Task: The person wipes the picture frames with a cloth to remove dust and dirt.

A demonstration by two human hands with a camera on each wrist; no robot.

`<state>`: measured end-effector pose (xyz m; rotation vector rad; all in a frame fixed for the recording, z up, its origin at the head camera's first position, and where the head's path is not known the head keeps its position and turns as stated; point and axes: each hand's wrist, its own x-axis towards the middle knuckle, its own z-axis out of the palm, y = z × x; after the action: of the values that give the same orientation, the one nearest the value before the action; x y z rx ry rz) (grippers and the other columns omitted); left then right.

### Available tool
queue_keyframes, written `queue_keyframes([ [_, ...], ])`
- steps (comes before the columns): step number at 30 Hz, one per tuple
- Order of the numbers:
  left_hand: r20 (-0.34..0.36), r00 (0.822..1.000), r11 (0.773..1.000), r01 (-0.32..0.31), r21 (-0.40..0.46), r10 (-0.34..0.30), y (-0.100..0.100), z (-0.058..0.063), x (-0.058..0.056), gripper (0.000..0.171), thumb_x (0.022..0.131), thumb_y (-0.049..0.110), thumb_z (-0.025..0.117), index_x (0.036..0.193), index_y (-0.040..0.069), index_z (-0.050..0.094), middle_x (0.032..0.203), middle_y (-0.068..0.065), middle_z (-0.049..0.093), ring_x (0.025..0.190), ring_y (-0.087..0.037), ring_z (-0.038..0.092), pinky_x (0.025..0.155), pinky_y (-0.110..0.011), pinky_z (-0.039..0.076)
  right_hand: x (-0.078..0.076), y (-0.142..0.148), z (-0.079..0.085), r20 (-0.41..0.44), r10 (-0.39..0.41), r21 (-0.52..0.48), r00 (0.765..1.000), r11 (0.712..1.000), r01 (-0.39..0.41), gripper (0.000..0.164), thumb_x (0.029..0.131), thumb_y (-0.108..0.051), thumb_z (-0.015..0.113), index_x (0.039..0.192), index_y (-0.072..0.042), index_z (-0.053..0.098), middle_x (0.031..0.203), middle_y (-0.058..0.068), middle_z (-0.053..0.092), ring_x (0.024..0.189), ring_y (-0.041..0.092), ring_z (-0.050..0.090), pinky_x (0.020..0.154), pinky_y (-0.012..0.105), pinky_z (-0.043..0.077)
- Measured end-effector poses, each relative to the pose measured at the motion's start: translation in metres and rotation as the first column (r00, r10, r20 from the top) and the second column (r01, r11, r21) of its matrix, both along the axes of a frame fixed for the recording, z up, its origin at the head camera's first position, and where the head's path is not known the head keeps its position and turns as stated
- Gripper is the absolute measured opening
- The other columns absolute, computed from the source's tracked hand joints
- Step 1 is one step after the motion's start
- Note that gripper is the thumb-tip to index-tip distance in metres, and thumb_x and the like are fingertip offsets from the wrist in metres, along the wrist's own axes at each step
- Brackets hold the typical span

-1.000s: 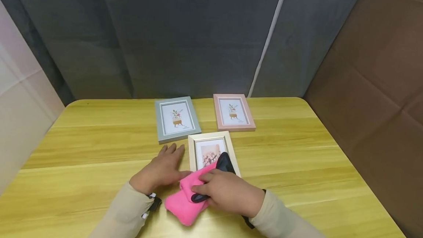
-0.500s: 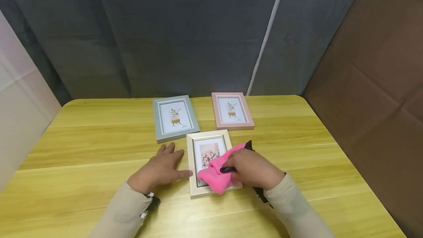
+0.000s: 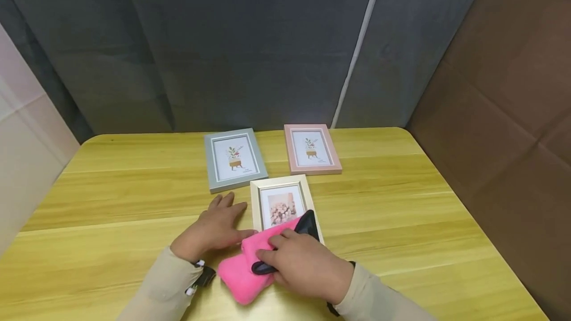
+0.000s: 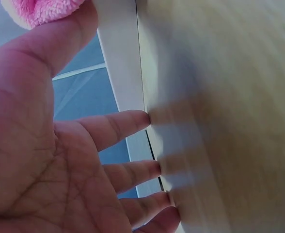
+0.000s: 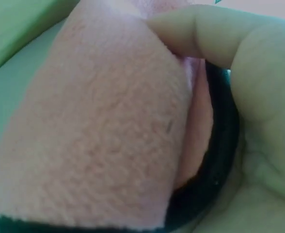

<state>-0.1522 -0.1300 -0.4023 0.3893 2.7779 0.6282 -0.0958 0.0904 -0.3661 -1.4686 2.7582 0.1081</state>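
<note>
A cream picture frame [image 3: 257, 207] with a pink flower print lies flat on the wooden table, its lower part hidden under a pink plush cloth [image 3: 238, 276] with black edging. My right hand [image 3: 308, 264] grips the bunched cloth over the frame's lower end, and part of the cloth hangs past the frame's lower left corner. In the right wrist view, the thumb and palm hold the folded cloth [image 5: 99, 121]. Beside the frame's left edge rests my left hand [image 3: 214, 229], fingers spread with fingertips on the table. Its thumb reaches the frame's edge, near the cloth [image 4: 48, 10].
A grey-blue picture frame [image 3: 214, 162] lies behind at the left, almost meeting the cream one's upper corner. To its right is a pink picture frame [image 3: 315, 169]. A dark curtain [image 3: 250, 48] hangs behind the table [image 3: 392, 212], with a brown cloth wall [image 3: 513, 113] on the right.
The right hand swept the cloth up and right across the cream frame, then back down and left to about its earlier place. The left hand stayed beside the frame.
</note>
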Motion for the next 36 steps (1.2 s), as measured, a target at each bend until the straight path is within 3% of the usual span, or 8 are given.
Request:
queue_keyframes([
  [6,-0.008,1.0,1.0,0.004,0.014,-0.004,-0.001,0.0,0.001,0.082,0.082,0.054,0.074,0.14,0.0,0.053,0.153,-0.034,0.028,0.139,-0.059,0.019,0.104,-0.073,0.025,-0.003,0.005,0.004,0.039,-0.111,0.027,0.993,0.994,0.11,0.031,0.086,-0.03,0.072,0.117,-0.026,0.073,0.096,-0.004,0.066,0.085,0.016,0.058,0.075,0.029,0.05],
  [11,-0.004,1.0,1.0,0.002,0.032,-0.002,0.0,0.001,0.001,0.085,0.081,0.056,0.074,0.141,-0.001,0.052,0.154,-0.034,0.027,0.14,-0.058,0.018,0.105,-0.073,0.023,-0.013,0.022,0.006,0.026,-0.265,0.048,0.964,0.963,0.263,0.021,0.079,-0.023,0.076,0.101,-0.022,0.077,0.081,-0.003,0.062,0.073,0.017,0.054,0.063,0.031,0.048],
  [13,0.0,1.0,1.0,-0.002,0.028,0.002,0.001,0.001,0.002,0.085,0.081,0.056,0.073,0.141,-0.001,0.052,0.154,-0.034,0.026,0.14,-0.058,0.018,0.106,-0.073,0.022,-0.016,0.029,0.005,0.019,-0.286,0.047,0.958,0.957,0.285,0.02,0.079,-0.021,0.077,0.098,-0.021,0.077,0.08,-0.002,0.061,0.073,0.018,0.055,0.063,0.032,0.048],
  [17,0.001,1.0,1.0,-0.007,0.014,0.007,0.0,0.0,0.002,0.086,0.081,0.057,0.073,0.141,-0.001,0.052,0.154,-0.034,0.026,0.139,-0.059,0.018,0.105,-0.073,0.023,-0.018,0.033,0.003,0.01,-0.24,0.051,0.971,0.97,0.239,0.02,0.081,-0.023,0.077,0.1,-0.019,0.075,0.081,-0.002,0.063,0.077,0.018,0.056,0.067,0.031,0.05],
  [21,0.002,1.0,1.0,-0.016,0.014,0.016,0.0,-0.001,0.002,0.087,0.08,0.058,0.074,0.141,0.0,0.052,0.154,-0.033,0.026,0.14,-0.058,0.018,0.106,-0.072,0.022,-0.012,0.023,-0.003,-0.046,-0.089,0.017,0.995,0.996,0.09,0.027,0.086,-0.03,0.074,0.111,-0.019,0.074,0.092,-0.001,0.067,0.083,0.017,0.059,0.072,0.029,0.052],
  [26,0.005,1.0,1.0,-0.027,0.016,0.026,0.0,-0.002,0.002,0.083,0.081,0.054,0.074,0.141,0.001,0.053,0.154,-0.032,0.027,0.141,-0.056,0.018,0.105,-0.072,0.024,-0.001,0.012,-0.013,-0.154,0.066,-0.033,0.986,0.997,-0.072,0.034,0.092,-0.028,0.07,0.126,-0.023,0.068,0.111,-0.002,0.066,0.098,0.017,0.061,0.079,0.029,0.053],
  [30,0.004,1.0,0.999,-0.03,0.011,0.03,0.001,0.0,0.002,0.081,0.082,0.054,0.074,0.14,0.001,0.054,0.154,-0.032,0.028,0.14,-0.057,0.018,0.105,-0.072,0.024,-0.001,0.012,-0.012,-0.094,0.048,-0.038,0.994,0.998,-0.052,0.037,0.093,-0.028,0.07,0.13,-0.027,0.067,0.117,-0.003,0.065,0.104,0.017,0.06,0.084,0.029,0.052],
  [36,0.007,1.0,0.999,-0.022,0.025,0.022,0.0,0.001,0.003,0.086,0.08,0.056,0.075,0.141,0.0,0.053,0.154,-0.034,0.027,0.14,-0.058,0.018,0.106,-0.072,0.023,-0.012,0.025,0.003,0.046,-0.094,0.021,0.994,0.995,0.093,0.035,0.087,-0.032,0.075,0.122,-0.027,0.072,0.104,-0.004,0.068,0.094,0.016,0.06,0.086,0.029,0.05],
])
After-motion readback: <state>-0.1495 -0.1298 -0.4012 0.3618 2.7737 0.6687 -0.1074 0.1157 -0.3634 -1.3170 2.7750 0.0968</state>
